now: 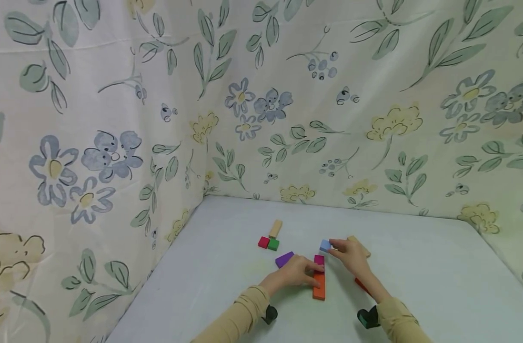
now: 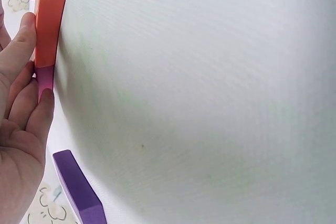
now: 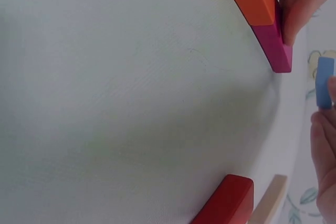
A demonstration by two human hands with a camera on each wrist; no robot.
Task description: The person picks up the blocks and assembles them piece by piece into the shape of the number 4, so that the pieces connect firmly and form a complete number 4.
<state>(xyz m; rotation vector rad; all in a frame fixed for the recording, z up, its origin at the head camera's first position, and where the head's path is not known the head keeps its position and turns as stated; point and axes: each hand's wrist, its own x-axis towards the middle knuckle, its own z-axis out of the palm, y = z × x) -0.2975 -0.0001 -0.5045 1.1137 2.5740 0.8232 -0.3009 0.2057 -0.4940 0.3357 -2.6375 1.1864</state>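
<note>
My left hand (image 1: pixel 295 271) lies over two blocks set end to end, an orange block (image 1: pixel 319 292) and a shorter magenta block (image 1: pixel 319 259). Its thumb rests on the orange one, while the other fingers touch the magenta one, as the left wrist view shows. Just beyond, my right hand (image 1: pixel 352 257) pinches a small light blue block (image 1: pixel 325 246) between thumb and fingertips. In the right wrist view this blue block (image 3: pixel 324 82) appears raised above the table, apart from the magenta block (image 3: pixel 275 45). A purple block (image 2: pixel 79 184) lies beside my left hand.
Farther back on the white table (image 1: pixel 227 228) are a red block (image 1: pixel 263 242), a green block (image 1: pixel 273 245) and a wooden block (image 1: pixel 276 228). Another wooden block (image 1: pixel 365 250) and a red-orange block (image 1: pixel 362 286) lie near my right arm. Floral cloth (image 1: pixel 304 157) hangs behind.
</note>
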